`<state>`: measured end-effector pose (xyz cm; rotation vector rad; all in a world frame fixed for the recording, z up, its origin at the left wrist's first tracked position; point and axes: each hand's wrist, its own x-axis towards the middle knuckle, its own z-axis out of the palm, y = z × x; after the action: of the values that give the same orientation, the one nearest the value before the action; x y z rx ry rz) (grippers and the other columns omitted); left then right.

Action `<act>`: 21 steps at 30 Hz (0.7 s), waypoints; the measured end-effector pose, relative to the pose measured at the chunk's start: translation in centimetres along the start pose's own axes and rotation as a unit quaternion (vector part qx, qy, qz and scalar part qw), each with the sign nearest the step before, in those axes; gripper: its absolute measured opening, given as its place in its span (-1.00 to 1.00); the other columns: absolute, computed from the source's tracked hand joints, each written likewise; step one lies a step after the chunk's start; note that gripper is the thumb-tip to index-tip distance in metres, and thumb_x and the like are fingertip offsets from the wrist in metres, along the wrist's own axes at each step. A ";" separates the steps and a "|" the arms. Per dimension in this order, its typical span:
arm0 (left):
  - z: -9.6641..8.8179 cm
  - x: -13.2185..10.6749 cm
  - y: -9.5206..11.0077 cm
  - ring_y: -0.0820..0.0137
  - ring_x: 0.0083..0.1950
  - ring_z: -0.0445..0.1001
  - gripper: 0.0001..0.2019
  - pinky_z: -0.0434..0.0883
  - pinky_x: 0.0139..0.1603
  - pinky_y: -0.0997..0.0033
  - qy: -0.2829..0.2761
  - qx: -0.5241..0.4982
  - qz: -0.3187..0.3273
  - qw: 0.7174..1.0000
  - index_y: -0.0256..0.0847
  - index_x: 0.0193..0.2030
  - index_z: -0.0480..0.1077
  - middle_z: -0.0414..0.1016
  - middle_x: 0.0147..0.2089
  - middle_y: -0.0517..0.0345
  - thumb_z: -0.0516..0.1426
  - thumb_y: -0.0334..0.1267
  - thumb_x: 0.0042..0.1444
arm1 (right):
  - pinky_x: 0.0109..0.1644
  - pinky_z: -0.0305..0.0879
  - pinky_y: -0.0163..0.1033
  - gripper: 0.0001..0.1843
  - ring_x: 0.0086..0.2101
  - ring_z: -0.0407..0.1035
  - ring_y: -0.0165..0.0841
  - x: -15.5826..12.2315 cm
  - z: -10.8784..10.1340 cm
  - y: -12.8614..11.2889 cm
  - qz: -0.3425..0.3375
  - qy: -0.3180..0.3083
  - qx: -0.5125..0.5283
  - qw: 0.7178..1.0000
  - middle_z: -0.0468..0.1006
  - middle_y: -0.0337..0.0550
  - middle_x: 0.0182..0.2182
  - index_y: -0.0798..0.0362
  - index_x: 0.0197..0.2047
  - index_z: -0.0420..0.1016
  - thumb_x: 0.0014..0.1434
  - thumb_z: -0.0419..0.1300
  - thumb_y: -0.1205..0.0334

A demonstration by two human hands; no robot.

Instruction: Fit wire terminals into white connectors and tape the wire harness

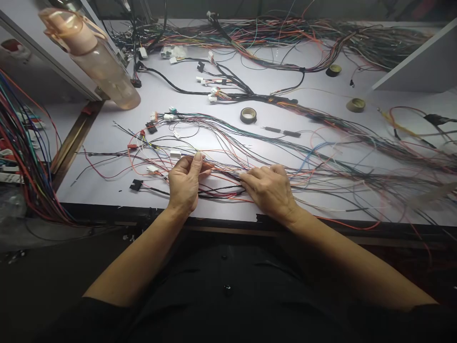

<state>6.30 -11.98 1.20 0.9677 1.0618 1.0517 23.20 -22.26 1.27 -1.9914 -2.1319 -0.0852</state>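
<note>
The flat pale-grey tabletop [114, 128] is noted as smooth and matt; its black front edge [107, 209] is chipped and rough. The thin multicoloured wires [221, 192] are sheathed in smooth, faintly glossy plastic. The small white connector housings [175, 154] appear matt plastic. The translucent pink bottle [96, 57] is recorded as glossy plastic.

**Black buttoned top, bare forearms**

The person wears a black button-front garment [200, 286] with small round dark buttons [227, 288] down its middle. Its dark sleeves [89, 312] end high on the arms, leaving the forearms [143, 252], left hand [183, 183] and right hand [269, 188] uncovered.
</note>
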 end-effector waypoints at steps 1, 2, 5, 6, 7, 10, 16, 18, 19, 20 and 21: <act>0.1 0.1 0.1 0.36 -0.31 0.57 -0.68 0.54 -0.24 0.34 0.001 -0.003 0.002 1.000 -0.26 -0.37 0.41 0.49 -0.47 0.17 0.30 -0.03 -0.04 | -0.13 -0.10 -0.13 -0.71 -0.33 0.26 -0.35 0.0 0.1 0.0 -0.002 0.001 0.004 1.000 0.58 -0.15 -0.32 -0.01 -0.20 0.55 0.35 -0.02 0.25; 0.2 0.2 0.3 0.37 -0.31 0.57 -0.68 0.54 -0.24 0.35 0.001 -0.005 0.004 1.000 -0.26 -0.37 0.42 0.48 -0.47 0.17 0.31 -0.03 -0.04 | -0.13 -0.10 -0.13 -0.71 -0.32 0.27 -0.35 0.0 0.1 -0.1 -0.006 0.001 0.008 1.000 0.58 -0.16 -0.31 -0.01 -0.22 0.55 0.35 -0.01 0.27; 0.3 0.5 0.9 0.38 -0.32 0.55 -0.69 0.54 -0.29 0.39 -0.001 0.008 0.013 1.000 -0.26 -0.35 0.43 0.50 -0.44 0.14 0.29 -0.03 -0.02 | -0.13 -0.10 -0.15 -0.69 -0.31 0.27 -0.37 -0.2 0.2 -0.1 -0.021 -0.005 0.023 1.000 0.59 -0.20 -0.28 -0.04 -0.27 0.56 0.34 0.00 0.32; 0.3 0.7 1.1 0.38 -0.32 0.55 -0.69 0.54 -0.31 0.40 -0.003 0.018 0.019 1.000 -0.26 -0.35 0.43 0.51 -0.43 0.13 0.28 -0.02 -0.01 | -0.13 -0.10 -0.15 -0.69 -0.30 0.28 -0.38 -0.3 0.1 -0.1 -0.026 -0.006 0.030 0.999 0.59 -0.22 -0.26 -0.05 -0.27 0.57 0.34 0.01 0.33; 0.3 0.9 1.2 0.39 -0.33 0.54 -0.69 0.54 -0.33 0.41 -0.006 0.032 0.028 0.999 -0.26 -0.35 0.43 0.52 -0.42 0.12 0.27 -0.02 0.00 | -0.13 -0.09 -0.16 -0.70 -0.30 0.28 -0.39 -0.3 0.1 0.0 -0.030 -0.007 0.039 0.999 0.59 -0.24 -0.25 -0.06 -0.27 0.57 0.33 0.02 0.33; -0.1 1.8 1.3 0.42 -0.38 0.52 -0.69 0.54 -0.40 0.45 -0.017 0.082 0.071 0.994 -0.26 -0.39 0.43 0.50 -0.44 0.16 0.27 -0.02 0.00 | -0.11 -0.09 -0.17 -0.74 -0.28 0.31 -0.41 -0.5 0.0 0.3 -0.034 -0.003 0.068 0.997 0.59 -0.27 -0.24 -0.08 -0.28 0.59 0.32 0.07 0.28; -1.1 3.8 0.4 0.43 -0.42 0.49 -0.70 0.48 -0.52 0.54 -0.020 0.162 0.115 0.980 -0.26 -0.44 0.46 0.48 -0.47 0.13 0.26 -0.02 0.01 | -0.16 -0.11 -0.17 -0.75 -0.34 0.31 -0.43 -0.3 0.0 -0.1 0.018 -0.017 0.082 0.996 0.59 -0.24 -0.30 -0.06 -0.28 0.60 0.32 0.09 0.17; -1.4 4.1 -0.1 0.42 -0.44 0.48 -0.69 0.48 -0.55 0.52 -0.017 0.160 0.099 0.982 -0.26 -0.45 0.46 0.48 -0.47 0.11 0.26 -0.01 0.00 | -0.16 -0.12 -0.17 -0.72 -0.37 0.30 -0.42 -0.2 -0.2 -0.5 0.040 -0.021 0.067 0.997 0.58 -0.23 -0.34 -0.03 -0.31 0.60 0.32 0.08 0.16; -1.4 4.2 -0.2 0.42 -0.44 0.48 -0.69 0.49 -0.54 0.51 -0.015 0.149 0.091 0.985 -0.26 -0.44 0.46 0.49 -0.46 0.11 0.27 -0.02 0.00 | -0.16 -0.12 -0.17 -0.71 -0.37 0.30 -0.42 -0.1 -0.3 -0.7 0.044 -0.026 0.064 0.997 0.58 -0.22 -0.34 -0.02 -0.33 0.60 0.32 0.08 0.17; -1.5 4.3 -0.4 0.42 -0.44 0.48 -0.70 0.50 -0.53 0.50 -0.011 0.134 0.086 0.987 -0.26 -0.44 0.46 0.49 -0.44 0.11 0.27 -0.02 -0.01 | -0.16 -0.12 -0.16 -0.72 -0.36 0.31 -0.42 0.0 -0.4 -0.8 0.043 -0.032 0.065 0.996 0.58 -0.21 -0.34 -0.01 -0.34 0.60 0.31 0.08 0.18; -1.5 4.4 -0.5 0.42 -0.42 0.48 -0.70 0.51 -0.51 0.50 -0.010 0.122 0.083 0.989 -0.26 -0.44 0.46 0.49 -0.43 0.11 0.28 -0.03 -0.02 | -0.16 -0.12 -0.16 -0.72 -0.34 0.32 -0.41 0.1 -0.5 -0.8 0.039 -0.038 0.069 0.996 0.58 -0.21 -0.33 -0.01 -0.34 0.59 0.31 0.09 0.20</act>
<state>5.59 -7.62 -0.42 1.2785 1.1257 1.0600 22.43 -22.31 1.84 -2.0227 -2.0410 0.1488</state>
